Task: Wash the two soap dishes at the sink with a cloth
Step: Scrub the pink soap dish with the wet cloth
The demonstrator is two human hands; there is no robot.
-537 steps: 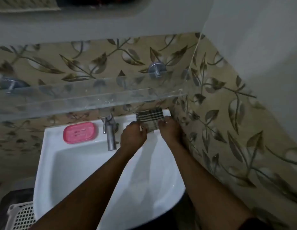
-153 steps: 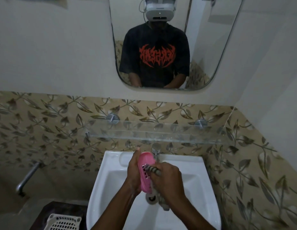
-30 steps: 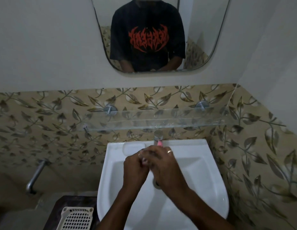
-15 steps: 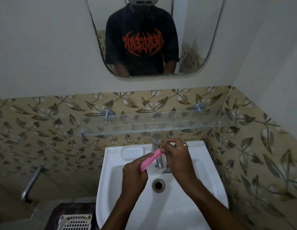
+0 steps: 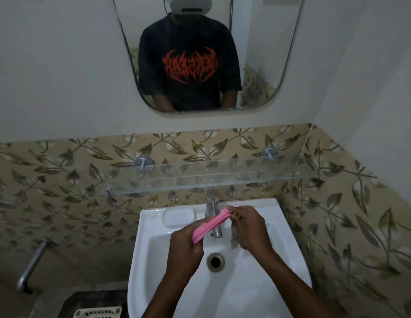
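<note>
Over the white sink (image 5: 275,255) my left hand (image 5: 185,244) grips the lower end of a pink soap dish (image 5: 210,225), held edge-on and slanted up to the right in front of the tap (image 5: 213,212). My right hand (image 5: 250,228) holds a wet dark striped cloth (image 5: 233,236) against the dish's upper end; most of the cloth is hidden in the fist and a strip hangs below. A white soap dish (image 5: 179,216) rests on the sink's back ledge, left of the tap.
A glass shelf (image 5: 209,177) juts out just above the tap. A mirror (image 5: 257,65) hangs higher on the wall. The drain (image 5: 215,260) lies under my hands. A white plastic basket (image 5: 97,312) and a metal pipe (image 5: 30,269) are low on the left. A tiled wall closes the right side.
Within the last second my hands moved apart: the pink dish turned edge-on and slanted, and my right hand with the cloth slid to its upper end. The view tilted up slightly.
</note>
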